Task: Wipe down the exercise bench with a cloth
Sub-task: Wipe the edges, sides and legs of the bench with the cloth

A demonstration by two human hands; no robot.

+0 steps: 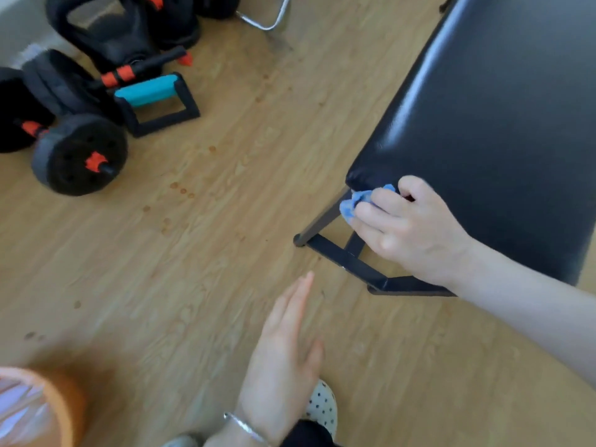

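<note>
The exercise bench (503,101) has a glossy black padded top and a dark metal frame, and fills the right side of the view. My right hand (409,227) is shut on a crumpled blue cloth (353,203), pressing it against the near left corner of the pad. Most of the cloth is hidden under my fingers. My left hand (287,350) hangs flat and open over the wooden floor, holding nothing, with a silver bracelet at the wrist.
Black dumbbells with orange collars (77,156), a kettlebell (106,30) and a teal-handled push-up bar (158,101) lie on the floor at upper left. An orange bin with a plastic liner (48,404) stands at lower left. The bench's foot bar (342,256) rests on the floor.
</note>
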